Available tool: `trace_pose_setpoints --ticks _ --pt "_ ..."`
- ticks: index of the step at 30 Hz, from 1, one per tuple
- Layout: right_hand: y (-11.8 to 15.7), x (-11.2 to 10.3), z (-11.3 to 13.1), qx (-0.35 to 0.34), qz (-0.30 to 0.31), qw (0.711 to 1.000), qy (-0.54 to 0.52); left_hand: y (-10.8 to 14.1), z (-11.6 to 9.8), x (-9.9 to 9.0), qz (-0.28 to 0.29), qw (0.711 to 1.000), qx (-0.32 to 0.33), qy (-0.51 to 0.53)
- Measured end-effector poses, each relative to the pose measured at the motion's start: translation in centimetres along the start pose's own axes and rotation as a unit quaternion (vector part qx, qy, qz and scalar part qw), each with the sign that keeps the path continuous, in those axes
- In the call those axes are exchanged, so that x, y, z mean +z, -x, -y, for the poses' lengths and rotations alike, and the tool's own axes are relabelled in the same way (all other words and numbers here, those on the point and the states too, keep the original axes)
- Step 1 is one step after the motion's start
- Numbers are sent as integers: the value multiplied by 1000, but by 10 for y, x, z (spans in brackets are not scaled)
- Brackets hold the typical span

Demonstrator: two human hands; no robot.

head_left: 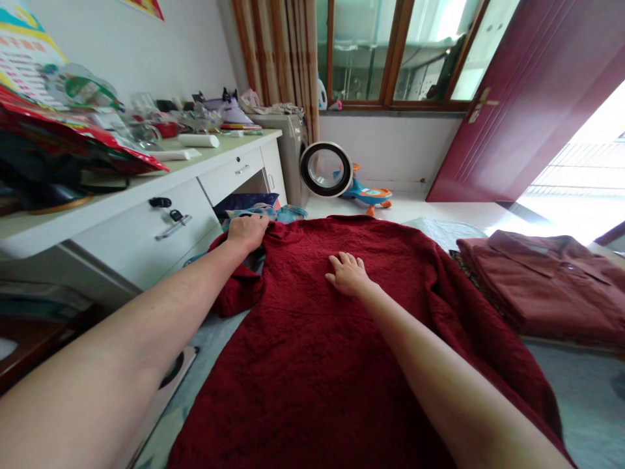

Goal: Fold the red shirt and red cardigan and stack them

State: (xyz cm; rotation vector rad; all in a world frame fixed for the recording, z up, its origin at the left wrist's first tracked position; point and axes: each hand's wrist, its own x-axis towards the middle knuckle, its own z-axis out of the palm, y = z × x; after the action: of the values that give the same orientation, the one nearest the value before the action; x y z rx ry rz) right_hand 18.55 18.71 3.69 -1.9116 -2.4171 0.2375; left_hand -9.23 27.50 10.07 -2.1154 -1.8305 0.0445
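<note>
A dark red long garment (pixel 312 365), collar at the far end, lies spread out on the bed (pixel 576 384). At its far left shoulder is my left hand (pixel 248 232), fingers closed on the cloth; the sleeve on that side bends inward below my wrist. My right hand (pixel 347 273) rests on the upper middle of the garment, its fingers spread and lying flat. The right sleeve runs down along the garment's right side.
A stack of folded clothes (pixel 551 280) sits on the right. Left stands a white desk (pixel 180 221) crowded with items. Farther back are a washing machine (pixel 293 153) with its round door (pixel 326 169) swung out, a blue ride-on toy (pixel 366 192) and a red door (pixel 512 111).
</note>
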Motion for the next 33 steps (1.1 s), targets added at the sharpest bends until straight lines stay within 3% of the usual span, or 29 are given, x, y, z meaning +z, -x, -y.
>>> trace_pose_setpoints --ticks 4,8,9,12,14,16,18,21,26,30,33 --pt "3 23 8 19 -27 999 -34 1 0 2 -49 999 7 9" --pt "3 30 12 19 -36 998 -39 27 -38 9 -133 986 66 70" --pt "5 28 12 14 -36 998 -43 37 -51 13 -122 984 94 90" --pt "15 21 4 13 -37 998 -51 71 -80 30 -15 971 188 144" --pt "26 16 -9 45 -39 997 -44 91 -88 44 51 966 193 166" --pt "38 13 -26 101 -30 994 -33 104 -88 54 80 962 186 180" --pt "51 10 -47 157 -8 987 -25 110 -83 57 81 964 178 181" --pt "70 4 -75 202 6 979 -11 113 -70 44 55 971 171 160" --pt "111 -25 -102 149 -81 985 26 125 -23 5 -8 984 144 104" --pt "167 -56 -119 143 -170 973 60 137 22 -10 27 993 105 42" --pt "214 -71 -139 221 -149 960 87 143 40 -10 59 996 70 15"
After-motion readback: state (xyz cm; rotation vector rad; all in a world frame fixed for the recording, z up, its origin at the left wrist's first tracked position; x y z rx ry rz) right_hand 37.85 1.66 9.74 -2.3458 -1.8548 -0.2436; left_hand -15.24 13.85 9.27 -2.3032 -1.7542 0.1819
